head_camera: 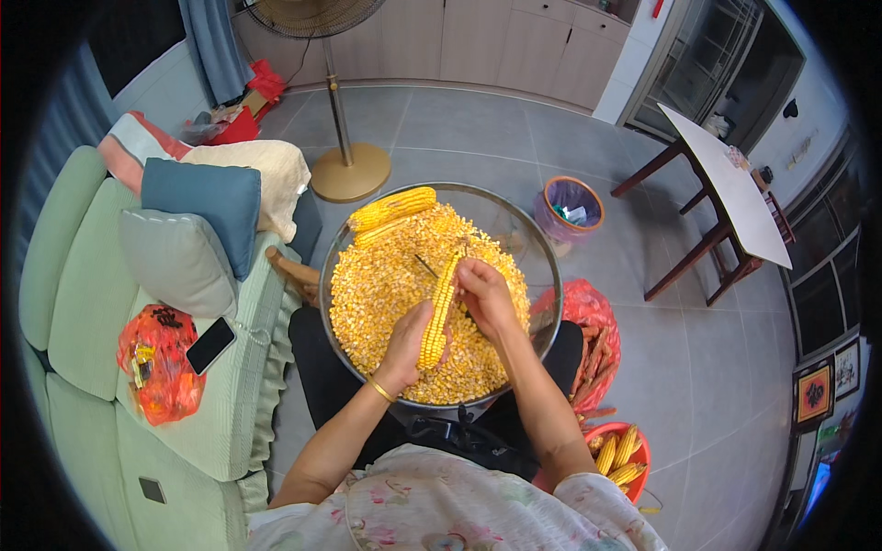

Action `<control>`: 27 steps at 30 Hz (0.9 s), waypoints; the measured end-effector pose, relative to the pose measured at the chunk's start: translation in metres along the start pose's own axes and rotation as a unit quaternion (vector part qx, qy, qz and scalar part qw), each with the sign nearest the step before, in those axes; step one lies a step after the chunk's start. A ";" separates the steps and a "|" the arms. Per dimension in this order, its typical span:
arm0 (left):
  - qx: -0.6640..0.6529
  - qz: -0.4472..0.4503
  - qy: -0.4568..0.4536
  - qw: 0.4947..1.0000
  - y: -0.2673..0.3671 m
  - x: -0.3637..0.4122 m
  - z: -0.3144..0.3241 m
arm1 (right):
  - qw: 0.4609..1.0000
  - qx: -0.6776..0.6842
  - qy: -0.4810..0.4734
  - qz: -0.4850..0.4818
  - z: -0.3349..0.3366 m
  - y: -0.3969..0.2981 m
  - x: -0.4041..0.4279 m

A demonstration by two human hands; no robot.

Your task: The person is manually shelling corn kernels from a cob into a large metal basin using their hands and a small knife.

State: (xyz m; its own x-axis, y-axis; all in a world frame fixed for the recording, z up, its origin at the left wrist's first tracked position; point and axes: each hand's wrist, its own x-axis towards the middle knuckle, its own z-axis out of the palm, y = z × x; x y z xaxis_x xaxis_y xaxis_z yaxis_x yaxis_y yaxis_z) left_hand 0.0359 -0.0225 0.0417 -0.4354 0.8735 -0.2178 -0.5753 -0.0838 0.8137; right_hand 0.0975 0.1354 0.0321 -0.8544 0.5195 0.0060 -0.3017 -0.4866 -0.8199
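My left hand (406,346) is wrapped around the lower part of a yellow corn cob (438,320), which is held tilted over a wide round metal basin (555,275). Near the upper end of that cob, my right hand (486,293) presses its thumb and fingers against the side. Loose corn kernels (386,303) are heaped in the basin beneath both hands. Two whole cobs (394,209) lie on the heap at the far left rim. A thin dark rod (426,266) sticks out of the kernels just beside the held cob.
To the right stand a lined waste bin (574,201), a red plastic bag of stripped cobs (592,344) and a red tub of unshelled corn (623,458). On the left is a green sofa (200,434) with a phone (211,346). A fan (342,165) stands behind the basin.
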 end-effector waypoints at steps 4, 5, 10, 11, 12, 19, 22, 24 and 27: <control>0.035 0.014 0.029 0.999 -0.007 0.006 -0.004 | 0.993 -0.118 0.011 -0.014 0.005 0.007 -0.003; 0.043 0.021 0.038 0.998 -0.008 0.007 -0.004 | 0.993 -0.118 0.012 -0.014 0.004 0.008 -0.004; -0.022 -0.001 0.020 1.000 0.001 0.005 0.004 | 0.999 -0.018 0.043 -0.008 0.006 0.006 -0.006; -0.030 -0.010 0.023 0.999 0.002 0.005 0.005 | 0.999 -0.014 0.041 -0.014 0.003 0.007 -0.006; -0.030 -0.009 0.025 0.999 0.001 0.006 0.004 | 0.999 -0.014 0.040 -0.013 0.006 0.006 -0.007; -0.015 0.006 0.045 0.999 0.004 0.008 0.004 | 0.997 -0.072 0.000 -0.024 0.018 0.000 -0.012; -0.040 -0.004 0.031 0.999 0.005 0.009 0.003 | 0.999 -0.038 -0.019 -0.020 0.018 -0.001 -0.013; -0.037 0.004 0.028 0.999 0.002 0.011 0.002 | 0.999 -0.035 -0.031 -0.017 0.023 -0.002 -0.014; -0.027 0.020 0.040 0.999 0.002 0.013 0.003 | 0.980 -0.184 -0.035 -0.060 0.030 -0.002 -0.016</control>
State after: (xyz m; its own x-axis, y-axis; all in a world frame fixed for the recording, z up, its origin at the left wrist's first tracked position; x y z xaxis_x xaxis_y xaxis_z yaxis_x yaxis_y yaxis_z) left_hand 0.0312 -0.0096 0.0419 -0.5118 0.8281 -0.2288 -0.5914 -0.1463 0.7930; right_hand 0.0993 0.1069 0.0514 -0.8529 0.5018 0.1441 -0.2395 -0.1309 -0.9620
